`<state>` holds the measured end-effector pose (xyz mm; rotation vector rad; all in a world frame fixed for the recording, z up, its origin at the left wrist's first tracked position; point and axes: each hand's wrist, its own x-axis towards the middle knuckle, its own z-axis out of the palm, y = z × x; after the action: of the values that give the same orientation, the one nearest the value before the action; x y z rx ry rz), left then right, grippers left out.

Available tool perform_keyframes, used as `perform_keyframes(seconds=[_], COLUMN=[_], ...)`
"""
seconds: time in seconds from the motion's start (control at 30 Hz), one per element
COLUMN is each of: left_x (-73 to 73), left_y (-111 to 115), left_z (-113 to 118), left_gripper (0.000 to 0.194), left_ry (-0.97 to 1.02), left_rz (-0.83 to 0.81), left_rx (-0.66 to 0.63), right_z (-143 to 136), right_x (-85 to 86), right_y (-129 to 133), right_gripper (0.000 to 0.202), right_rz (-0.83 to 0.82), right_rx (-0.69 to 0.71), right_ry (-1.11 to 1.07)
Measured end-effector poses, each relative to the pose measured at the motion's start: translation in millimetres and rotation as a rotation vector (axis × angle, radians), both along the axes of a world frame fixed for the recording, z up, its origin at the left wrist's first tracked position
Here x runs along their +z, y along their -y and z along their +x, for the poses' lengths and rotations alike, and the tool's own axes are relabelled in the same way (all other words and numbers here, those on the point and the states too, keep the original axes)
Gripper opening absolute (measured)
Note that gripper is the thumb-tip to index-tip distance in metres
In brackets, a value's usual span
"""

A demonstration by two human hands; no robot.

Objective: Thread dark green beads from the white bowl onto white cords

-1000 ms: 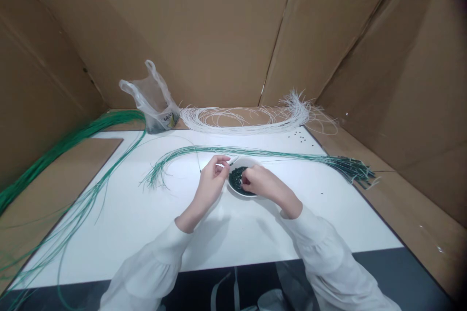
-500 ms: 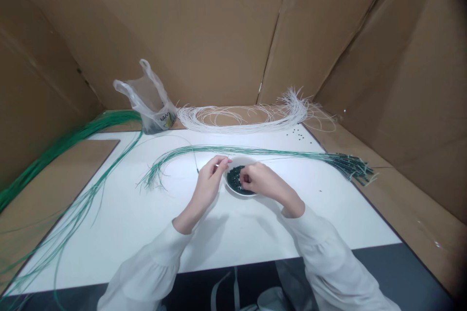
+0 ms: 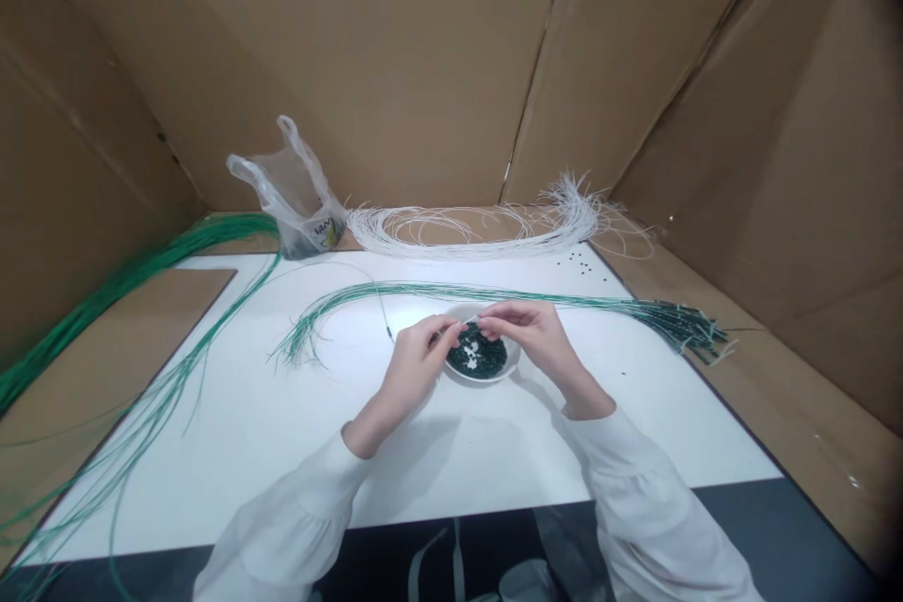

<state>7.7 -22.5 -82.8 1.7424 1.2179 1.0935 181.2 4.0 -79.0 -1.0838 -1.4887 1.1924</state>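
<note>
A white bowl [image 3: 482, 380] of small dark green beads [image 3: 494, 357] stands on the white board, with part of its pale bottom showing. Over its left rim my left hand [image 3: 416, 359] is pinched on the end of a thin strand. My right hand [image 3: 534, 335] is above the right side of the bowl, thumb and fingertips pressed together close to the left fingertips. What the right fingertips hold is too small to name. Behind both hands lies a bundle of green strands [image 3: 423, 288], its right end [image 3: 681, 324] covered in dark pieces.
At the back are a plastic bag [image 3: 303, 212] and a coil of white strands [image 3: 466, 250]. Long green strands [image 3: 141, 277] spread along the left. Several loose beads [image 3: 582, 265] lie at the back right of the white board [image 3: 494, 461]. Cardboard walls [image 3: 423, 66] surround the board.
My right hand has come up out of the beads and met my left hand above the bowl. A pale patch of the bowl's bottom now shows. The view has shifted slightly.
</note>
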Motion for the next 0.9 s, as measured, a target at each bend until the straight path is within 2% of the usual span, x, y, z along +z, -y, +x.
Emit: perform_keyframes(seconds=[0.13,0.3,0.53,0.9], left_x=[2.7,5.5,4.2,3.8], left_y=[1.2,2.7,2.5,3.8], left_z=[0.4,0.0,-0.4,0.4], left_gripper=[0.028,0.027,0.027,0.023], left_ry=[-0.010,-0.027,-0.051,-0.111], left_rz=[0.026,0.038,0.027,0.116], left_rx=[-0.008,-0.014,-0.016,0.011], right_z=[-4.2,-4.2,-2.5,-4.1], right_x=[2.6,-2.1,-5.4,-3.2], right_y=[2.1,1.6,0.7,2.2], right_gripper=[0.016,0.015,0.018,0.013], right_rz=[-0.026,-0.064,-0.075,-0.127], right_rx=[-0.025,0.008,0.035,0.055], right_ry=[-0.113,-0.206,-0.242,-0.332])
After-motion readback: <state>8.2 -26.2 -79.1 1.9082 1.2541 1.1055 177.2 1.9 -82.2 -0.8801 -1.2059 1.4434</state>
